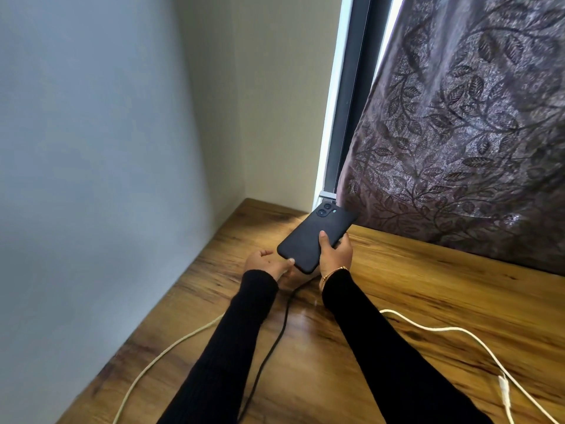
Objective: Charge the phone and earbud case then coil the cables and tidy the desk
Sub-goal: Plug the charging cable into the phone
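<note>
Black and matte, the slim phone in its case (315, 237) sits back-up in my right hand (334, 255), thumb curled over its rear and fingers wrapped underneath, held just above the brown wood-grain desk (428, 286) at about twelve o'clock from me. My left hand (269, 264) pinches at the phone's bottom edge, where the thin black cable (275, 338) seems to meet it, though my fingers hide the plug. Two white cables trail off, one (159, 359) toward seven o'clock, the other (458, 332) toward four.
</note>
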